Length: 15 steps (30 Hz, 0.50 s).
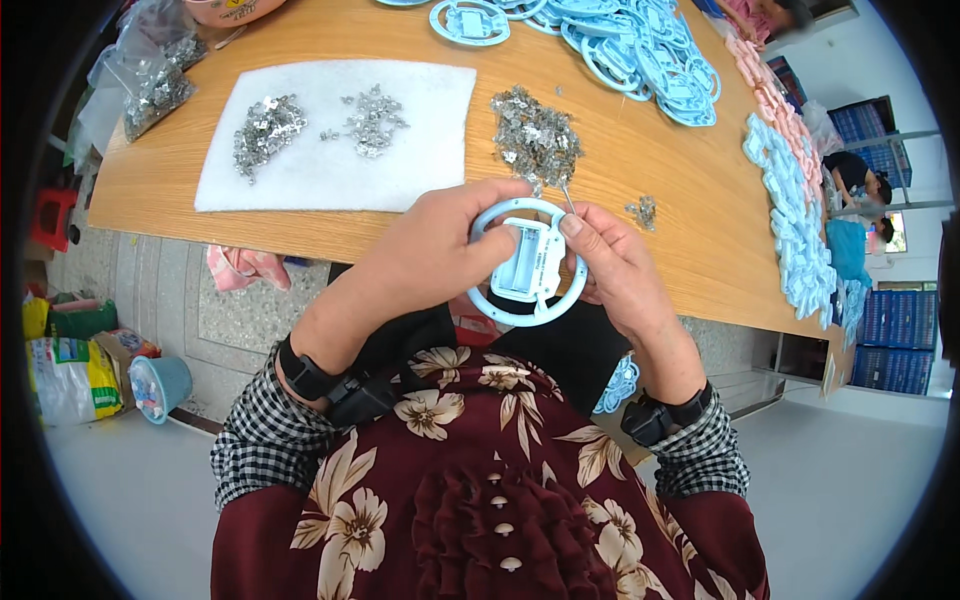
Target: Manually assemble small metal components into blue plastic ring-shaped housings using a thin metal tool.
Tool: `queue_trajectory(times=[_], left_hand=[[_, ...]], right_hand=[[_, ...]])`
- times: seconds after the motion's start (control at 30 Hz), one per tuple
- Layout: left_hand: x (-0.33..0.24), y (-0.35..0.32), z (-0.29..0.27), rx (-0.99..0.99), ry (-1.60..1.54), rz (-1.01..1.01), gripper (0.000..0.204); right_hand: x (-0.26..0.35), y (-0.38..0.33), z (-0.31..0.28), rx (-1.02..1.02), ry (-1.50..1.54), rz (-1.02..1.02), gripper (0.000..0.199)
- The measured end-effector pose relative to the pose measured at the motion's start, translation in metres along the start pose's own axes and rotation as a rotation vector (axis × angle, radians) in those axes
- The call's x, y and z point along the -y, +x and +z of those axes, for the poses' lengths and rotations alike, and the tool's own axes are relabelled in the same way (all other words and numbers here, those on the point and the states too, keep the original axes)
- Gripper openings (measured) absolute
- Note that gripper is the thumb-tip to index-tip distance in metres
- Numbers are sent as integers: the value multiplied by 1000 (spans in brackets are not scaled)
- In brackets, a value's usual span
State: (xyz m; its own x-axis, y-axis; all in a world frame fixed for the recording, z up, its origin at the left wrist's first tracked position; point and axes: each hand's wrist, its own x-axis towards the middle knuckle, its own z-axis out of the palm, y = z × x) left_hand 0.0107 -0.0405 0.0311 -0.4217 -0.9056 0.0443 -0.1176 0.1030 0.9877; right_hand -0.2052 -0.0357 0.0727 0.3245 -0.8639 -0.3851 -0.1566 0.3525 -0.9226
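A light-blue plastic ring-shaped part (574, 295), with a rectangular battery-like compartment in its middle, is held up at the table's near edge. My left hand (440, 245) grips its left side, thumb on the compartment and fingers at the top rim. My right hand (620, 262) closes on the right side of the ring, thumb on top. A thin metal tool (569, 200), perhaps tweezers, sticks up beside the right thumb; its lower end is hidden. Just beyond the hands lies a heap of small silvery metal pieces (538, 135).
A white foam sheet (420, 180) carries two more piles of metal pieces. Many blue ring parts (640, 55) are heaped at the back. Blue pieces (785, 220) and pink ones line the right edge. A plastic bag (160, 90) of metal pieces sits at the left. Other people (855, 175) are far right.
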Motion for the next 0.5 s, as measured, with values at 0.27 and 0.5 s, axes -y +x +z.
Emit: queue_trajectory(times=[0.27,0.5], left_hand=[[1,4,5,37,-677,-248,47],[12,7,2,103,-917,-163,51]], right_hand=[[-3,4,-4,-17,-90,-275,33],[-16,20,9,-109,-374,-511,24]])
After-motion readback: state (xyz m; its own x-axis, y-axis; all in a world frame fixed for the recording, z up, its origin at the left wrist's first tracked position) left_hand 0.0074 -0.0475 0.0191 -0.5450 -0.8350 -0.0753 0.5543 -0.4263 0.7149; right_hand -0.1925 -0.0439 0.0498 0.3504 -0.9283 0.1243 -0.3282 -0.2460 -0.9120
